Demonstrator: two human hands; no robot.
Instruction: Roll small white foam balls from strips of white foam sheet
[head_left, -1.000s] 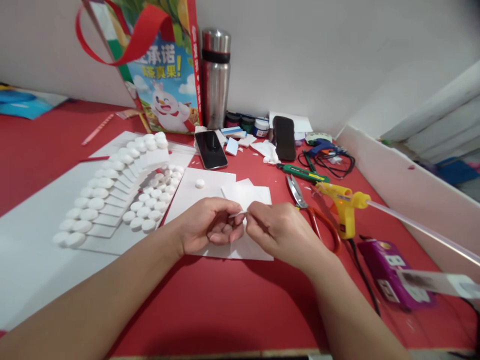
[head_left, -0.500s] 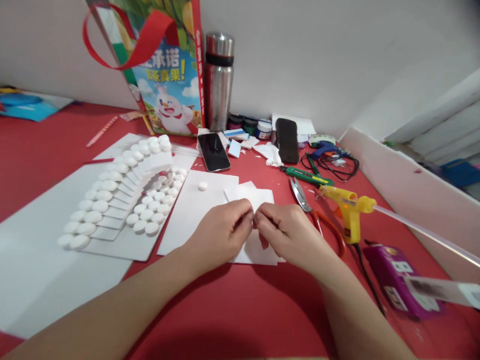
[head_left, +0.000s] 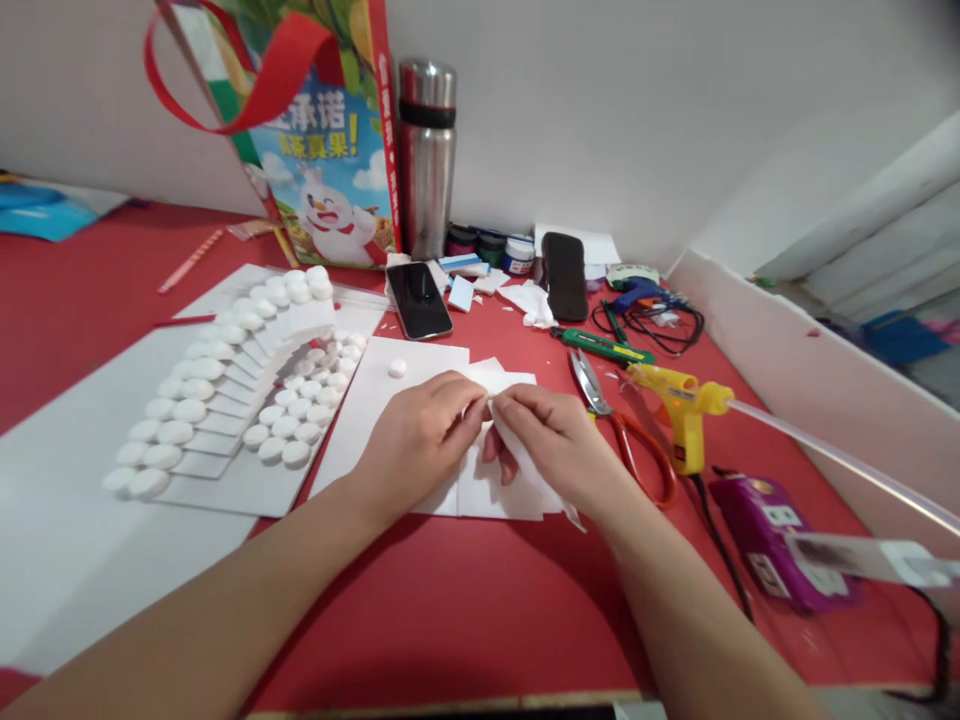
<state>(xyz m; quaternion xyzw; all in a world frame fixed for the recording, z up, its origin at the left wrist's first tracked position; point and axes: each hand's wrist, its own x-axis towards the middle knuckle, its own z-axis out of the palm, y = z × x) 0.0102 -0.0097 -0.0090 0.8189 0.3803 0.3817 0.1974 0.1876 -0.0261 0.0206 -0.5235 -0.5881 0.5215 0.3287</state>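
My left hand (head_left: 424,435) and my right hand (head_left: 551,440) meet fingertip to fingertip over white paper sheets (head_left: 487,495). Both pinch a small white piece, mostly hidden between the fingers; thin white material also shows beneath my right hand. One white round disc (head_left: 397,368) rests on the white board (head_left: 360,425) left of my hands. Farther left, a curved stepped white structure (head_left: 232,400) has rows of white discs (head_left: 175,432) along its outer side, with several more discs (head_left: 298,409) grouped inside the curve.
Right of my hands lie orange-handled pliers (head_left: 645,470), a yellow glue gun (head_left: 686,420), a green cutter (head_left: 604,346) and a purple box (head_left: 780,540). Behind are two phones (head_left: 420,300) (head_left: 565,277), paint jars (head_left: 517,255), a steel bottle (head_left: 427,160) and a printed bag (head_left: 322,150).
The view has shifted slightly, moving the scene a little left. My fingertips have come closer together, and thin white material now shows below my right hand.
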